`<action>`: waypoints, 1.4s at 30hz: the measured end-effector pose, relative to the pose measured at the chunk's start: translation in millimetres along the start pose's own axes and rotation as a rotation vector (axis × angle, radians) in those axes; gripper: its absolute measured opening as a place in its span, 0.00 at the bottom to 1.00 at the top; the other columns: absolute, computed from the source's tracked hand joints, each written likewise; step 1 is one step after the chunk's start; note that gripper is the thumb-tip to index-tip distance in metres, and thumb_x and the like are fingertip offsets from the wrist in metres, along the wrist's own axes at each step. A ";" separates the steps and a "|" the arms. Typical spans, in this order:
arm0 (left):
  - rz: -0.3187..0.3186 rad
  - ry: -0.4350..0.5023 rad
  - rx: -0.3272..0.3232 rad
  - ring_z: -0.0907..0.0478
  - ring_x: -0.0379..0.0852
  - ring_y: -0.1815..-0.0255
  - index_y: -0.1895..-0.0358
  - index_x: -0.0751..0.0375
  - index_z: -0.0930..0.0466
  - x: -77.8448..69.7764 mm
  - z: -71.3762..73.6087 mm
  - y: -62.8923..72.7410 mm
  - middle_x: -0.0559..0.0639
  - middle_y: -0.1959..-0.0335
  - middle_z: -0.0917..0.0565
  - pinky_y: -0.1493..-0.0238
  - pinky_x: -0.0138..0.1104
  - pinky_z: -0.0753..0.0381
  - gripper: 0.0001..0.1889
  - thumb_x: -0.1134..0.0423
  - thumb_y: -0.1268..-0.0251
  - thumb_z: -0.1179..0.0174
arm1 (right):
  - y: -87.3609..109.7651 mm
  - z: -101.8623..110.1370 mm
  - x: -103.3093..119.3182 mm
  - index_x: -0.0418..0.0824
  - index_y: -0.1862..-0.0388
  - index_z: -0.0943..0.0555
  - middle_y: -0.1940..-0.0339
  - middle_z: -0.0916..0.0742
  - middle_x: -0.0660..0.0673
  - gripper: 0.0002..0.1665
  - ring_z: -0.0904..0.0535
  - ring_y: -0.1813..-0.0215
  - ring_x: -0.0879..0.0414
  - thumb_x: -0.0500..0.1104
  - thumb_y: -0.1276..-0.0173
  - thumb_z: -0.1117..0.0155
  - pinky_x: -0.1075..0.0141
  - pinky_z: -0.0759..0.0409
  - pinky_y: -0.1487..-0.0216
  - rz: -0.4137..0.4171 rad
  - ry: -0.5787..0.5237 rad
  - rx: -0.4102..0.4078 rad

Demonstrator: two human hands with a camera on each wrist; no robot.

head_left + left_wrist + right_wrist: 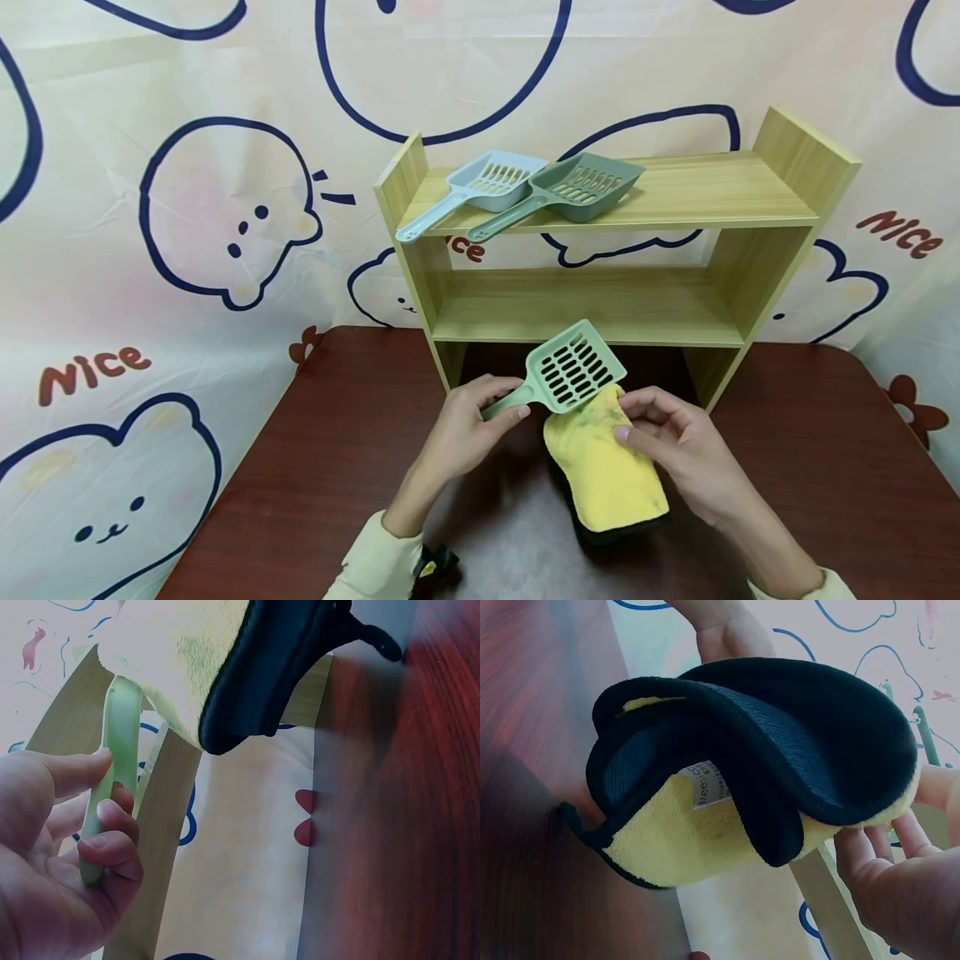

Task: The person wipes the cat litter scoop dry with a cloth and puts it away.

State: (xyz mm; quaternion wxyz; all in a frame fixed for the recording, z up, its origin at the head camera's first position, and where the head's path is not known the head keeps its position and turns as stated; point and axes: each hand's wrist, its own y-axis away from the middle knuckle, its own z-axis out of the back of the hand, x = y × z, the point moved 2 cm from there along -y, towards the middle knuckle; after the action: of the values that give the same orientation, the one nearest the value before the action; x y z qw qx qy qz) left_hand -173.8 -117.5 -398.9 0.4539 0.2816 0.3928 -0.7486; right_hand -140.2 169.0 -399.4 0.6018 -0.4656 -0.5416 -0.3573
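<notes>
By its handle, my left hand [468,425] grips a light green litter scoop [576,367], its slotted pan slanting up to the right. My right hand [678,446] pinches a yellow cloth [607,475] with dark edging. The cloth's upper end touches the scoop's lower right edge and hides part of it. Fingers of the left hand curl round the scoop's handle [96,825] in the left wrist view. Seen in the right wrist view, the cloth [705,840] hangs in folds, dark blue on one side, with a white label [705,785].
Behind the hands a wooden shelf [588,308] stands on the dark red-brown table [300,508]. On its top board lie a light blue litter scoop [487,183] and a dark green one [577,187], handles over the front edge. A cartoon-printed sheet [247,333] hangs behind.
</notes>
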 end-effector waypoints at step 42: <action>0.025 -0.057 0.059 0.20 0.44 0.58 0.42 0.53 0.13 -18.7 21.7 13.0 0.45 0.56 0.12 0.55 0.31 0.22 0.15 0.66 0.29 0.29 | 28.1 59.7 -31.9 0.57 0.30 0.21 0.46 0.10 0.50 0.22 0.08 0.51 0.52 0.40 0.09 0.56 0.55 0.09 0.55 -0.340 -0.452 0.109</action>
State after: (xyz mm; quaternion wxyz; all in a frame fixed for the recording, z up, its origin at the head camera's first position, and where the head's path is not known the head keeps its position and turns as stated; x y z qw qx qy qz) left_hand -155.5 -130.9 -377.1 0.4656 0.2784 0.3541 -0.7618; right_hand -138.0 231.9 -436.9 0.4212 -0.4030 -0.7508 -0.3107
